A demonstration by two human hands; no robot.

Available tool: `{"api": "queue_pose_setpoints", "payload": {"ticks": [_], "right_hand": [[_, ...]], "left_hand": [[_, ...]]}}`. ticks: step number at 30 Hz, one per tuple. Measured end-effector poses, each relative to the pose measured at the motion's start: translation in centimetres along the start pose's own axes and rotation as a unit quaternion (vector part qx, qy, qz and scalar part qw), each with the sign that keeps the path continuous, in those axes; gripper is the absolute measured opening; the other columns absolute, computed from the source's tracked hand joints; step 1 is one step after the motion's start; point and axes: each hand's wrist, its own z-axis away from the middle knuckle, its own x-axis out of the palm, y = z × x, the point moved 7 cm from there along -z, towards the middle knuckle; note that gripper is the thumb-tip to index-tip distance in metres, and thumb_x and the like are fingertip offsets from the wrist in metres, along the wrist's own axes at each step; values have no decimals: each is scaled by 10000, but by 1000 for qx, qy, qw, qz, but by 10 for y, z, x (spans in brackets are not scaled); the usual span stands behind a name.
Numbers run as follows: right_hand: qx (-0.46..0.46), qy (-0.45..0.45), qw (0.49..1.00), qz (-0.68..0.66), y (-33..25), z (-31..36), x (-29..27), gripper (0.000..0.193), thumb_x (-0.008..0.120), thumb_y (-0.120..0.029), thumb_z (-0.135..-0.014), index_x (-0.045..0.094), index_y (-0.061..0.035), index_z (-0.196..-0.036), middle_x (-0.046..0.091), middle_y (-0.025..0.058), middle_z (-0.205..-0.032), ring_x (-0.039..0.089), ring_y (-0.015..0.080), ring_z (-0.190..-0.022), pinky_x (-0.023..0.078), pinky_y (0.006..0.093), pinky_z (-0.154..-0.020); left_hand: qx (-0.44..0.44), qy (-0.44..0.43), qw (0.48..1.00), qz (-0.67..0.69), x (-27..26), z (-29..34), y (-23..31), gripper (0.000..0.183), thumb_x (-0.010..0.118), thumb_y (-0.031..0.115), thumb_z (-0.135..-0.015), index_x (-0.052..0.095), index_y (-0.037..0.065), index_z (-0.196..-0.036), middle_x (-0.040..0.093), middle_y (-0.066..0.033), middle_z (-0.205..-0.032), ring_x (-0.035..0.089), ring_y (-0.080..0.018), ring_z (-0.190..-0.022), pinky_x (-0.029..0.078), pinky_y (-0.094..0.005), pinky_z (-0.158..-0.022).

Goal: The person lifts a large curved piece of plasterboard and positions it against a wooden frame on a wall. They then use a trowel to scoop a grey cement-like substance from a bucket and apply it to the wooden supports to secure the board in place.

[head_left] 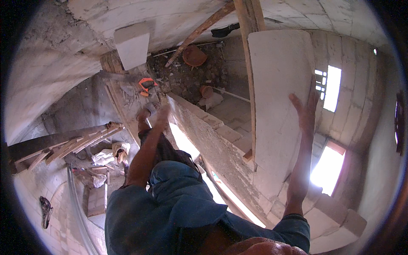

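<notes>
My right hand (pixel 304 111) is on the right edge of a large pale block (pixel 278 72), its thumb on the face and its fingers along the far edge. The block stands upright beside a wooden post. Lower and to the left, my left hand (pixel 162 118) is close to my foot on the ledge; its fingers are smeared and I cannot make out anything in them. Just beyond it lies a handsaw (pixel 147 83) with an orange handle, and a small orange piece (pixel 144 94) next to it.
A wooden post (pixel 250 21) and a slanting timber (pixel 202 32) rise ahead. Another pale block (pixel 132 44) stands at upper left. Below are an orange-brown basin (pixel 194 55) among rubble, stacked planks (pixel 80 144) at left, and a rough wall top (pixel 212 136) with drops beside it.
</notes>
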Motion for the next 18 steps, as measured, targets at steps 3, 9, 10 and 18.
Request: {"api": "queue_pose_setpoints", "payload": {"ticks": [3,9,10,18], "right_hand": [[82,6,996,34,38,34,-7,1159,764,-658,-678,158,-243,-1574,264,251,-1462,327,417,-1369,374,597,-1081],[72,11,997,7,30,29,-12,1054,760,-577,-755,223,-164,-1563,299,226,-1522,324,402,-1389,298,546,-1136],[84,11,996,15,27,32,-15,1053,760,-576,-757,222,-163,-1563,297,224,-1524,319,401,-1391,295,546,-1138],[89,-23,995,42,18,29,-12,1104,763,-571,-746,163,-154,-1574,219,210,-1552,274,374,-1425,305,553,-1142]], "left_hand": [[21,-39,974,222,-92,26,-64,350,496,324,-989,675,58,-1131,691,-97,-1054,650,-295,-977,506,-441,-863],[-200,-228,925,-228,-207,170,-194,373,443,285,-964,628,-28,-1047,680,-161,-957,657,-304,-872,490,-453,-779],[-233,-239,926,-177,-204,190,-192,362,446,281,-967,636,-19,-1035,682,-166,-958,658,-311,-900,495,-453,-795],[-526,-198,799,214,-203,213,-107,341,483,309,-974,629,10,-901,620,-115,-821,584,-245,-803,470,-382,-745]]}}
